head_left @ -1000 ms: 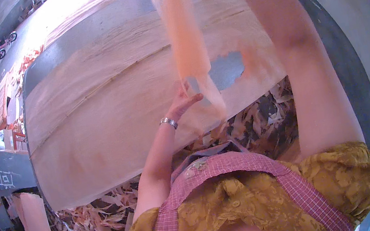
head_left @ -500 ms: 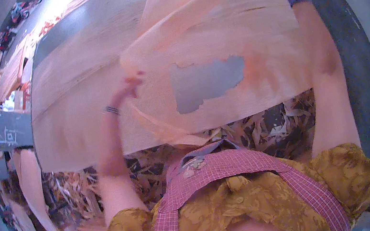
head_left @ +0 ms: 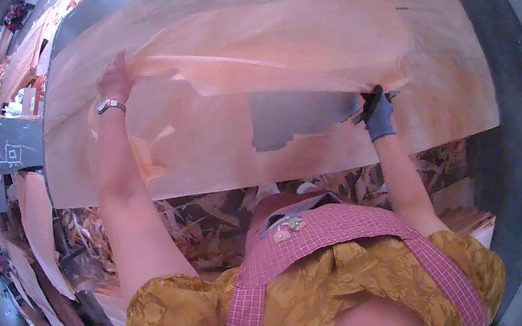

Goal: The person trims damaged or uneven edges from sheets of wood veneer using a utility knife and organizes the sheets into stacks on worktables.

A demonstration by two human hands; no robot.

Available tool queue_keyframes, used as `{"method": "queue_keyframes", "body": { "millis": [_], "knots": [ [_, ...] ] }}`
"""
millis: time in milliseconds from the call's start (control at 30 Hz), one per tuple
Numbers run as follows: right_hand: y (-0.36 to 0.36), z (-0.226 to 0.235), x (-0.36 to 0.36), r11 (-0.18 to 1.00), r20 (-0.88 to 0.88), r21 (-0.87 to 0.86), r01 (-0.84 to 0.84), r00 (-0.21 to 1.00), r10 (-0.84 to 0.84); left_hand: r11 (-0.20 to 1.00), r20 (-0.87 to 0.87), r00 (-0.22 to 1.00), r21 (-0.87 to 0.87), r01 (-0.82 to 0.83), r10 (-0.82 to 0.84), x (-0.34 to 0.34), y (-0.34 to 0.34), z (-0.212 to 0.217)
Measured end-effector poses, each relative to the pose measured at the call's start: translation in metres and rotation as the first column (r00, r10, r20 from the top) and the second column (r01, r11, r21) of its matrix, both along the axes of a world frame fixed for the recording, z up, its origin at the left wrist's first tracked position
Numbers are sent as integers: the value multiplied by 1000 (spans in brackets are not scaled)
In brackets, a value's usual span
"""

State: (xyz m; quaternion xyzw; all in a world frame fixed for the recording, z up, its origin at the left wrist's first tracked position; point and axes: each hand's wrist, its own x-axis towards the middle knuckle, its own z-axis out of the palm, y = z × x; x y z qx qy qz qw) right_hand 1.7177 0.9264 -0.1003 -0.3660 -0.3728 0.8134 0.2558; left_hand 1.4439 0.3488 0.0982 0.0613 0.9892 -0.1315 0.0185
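A large pale wood veneer sheet [head_left: 204,151] lies across the grey table, with a ragged hole [head_left: 295,116] near its middle showing grey. Over it is a loose, thinner veneer piece [head_left: 272,59], creased along its near edge and partly covering the hole. My bare left hand [head_left: 116,80], with a watch on the wrist, is closed at the left end of this piece. My right hand [head_left: 377,114], in a blue and black glove, pinches its near right edge beside the hole. A dark bit shows by the gloved fingers; I cannot tell whether it is a tool.
Torn veneer scraps [head_left: 215,218] are heaped below the near edge of the table. A grey box-like block [head_left: 14,147] with chalk marks stands at the left, by long veneer strips [head_left: 40,232]. The grey table surface [head_left: 506,69] runs along the right side.
My right hand has come from the far right corner down toward me, bringing the loose veneer piece over the hole. My left hand has moved left and away from me to the piece's left end.
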Motion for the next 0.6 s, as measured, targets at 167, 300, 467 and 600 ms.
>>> {"method": "queue_keyframes", "body": {
  "millis": [167,300,467,600],
  "knots": [
    [-37,16,23,1000,227,-9,7,974,-5,897,90,928,307,319,-361,45,45,-40],
    [-51,19,29,996,220,57,73,972,-84,669,88,725,474,572,-683,120,145,-63],
    [-61,43,24,997,180,77,-26,984,12,711,122,754,456,535,-645,135,162,-112],
    [-36,60,-34,989,-99,139,-49,993,63,693,-112,811,462,554,-574,90,167,-101]
  ]
}}
